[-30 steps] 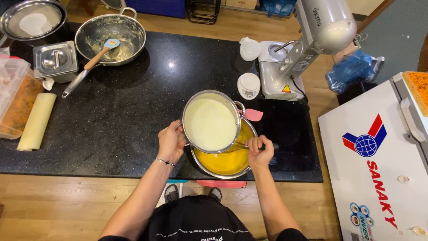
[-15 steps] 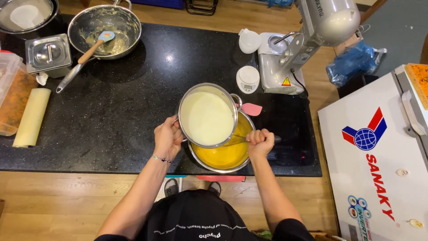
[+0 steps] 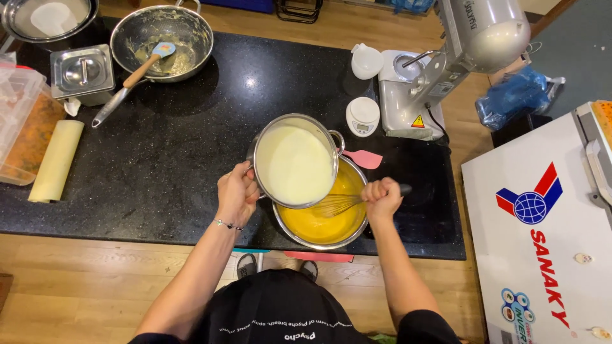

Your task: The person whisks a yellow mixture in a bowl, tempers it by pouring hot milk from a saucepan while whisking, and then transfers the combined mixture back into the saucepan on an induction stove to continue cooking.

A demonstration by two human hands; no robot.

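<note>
My left hand (image 3: 236, 194) grips the side handle of a steel pot of white liquid (image 3: 294, 162), which is held over a steel bowl of yellow mixture (image 3: 324, 223) at the near edge of the black counter (image 3: 191, 146). The pot overlaps the bowl's far left rim. My right hand (image 3: 382, 197) is closed on the handle of a wire whisk (image 3: 338, 204), whose wires dip into the yellow mixture. A pink spatula (image 3: 363, 158) lies just beyond the bowl.
A stand mixer (image 3: 446, 57), a small white scale (image 3: 363, 116) and a white cup (image 3: 367, 61) stand at the back right. A used bowl with a spatula (image 3: 162, 41), a lidded steel container (image 3: 83, 73), a pale roll (image 3: 56, 160) and a plastic box (image 3: 22, 121) sit left. A white chest freezer (image 3: 542, 223) stands right.
The pot of white liquid has stayed over the bowl, shifting slightly toward me and left. My right hand keeps the whisk in the yellow mixture.
</note>
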